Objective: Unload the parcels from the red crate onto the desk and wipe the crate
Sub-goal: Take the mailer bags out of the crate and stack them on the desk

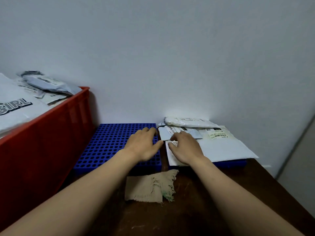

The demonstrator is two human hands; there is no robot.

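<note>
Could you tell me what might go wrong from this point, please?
The stack of parcels already overhangs its blue tray near the edge of the desk, so adding more could tip some off. The red crate is heaped above its rim; pulling one parcel may spill others. The cloth lies loose just in front and might get buried under parcels.

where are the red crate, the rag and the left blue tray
red crate [42, 142]: head view, on its side wall
rag [144, 188]: head view, on the middle of the cloth
left blue tray [109, 142]: head view, on its bare holed top
</note>
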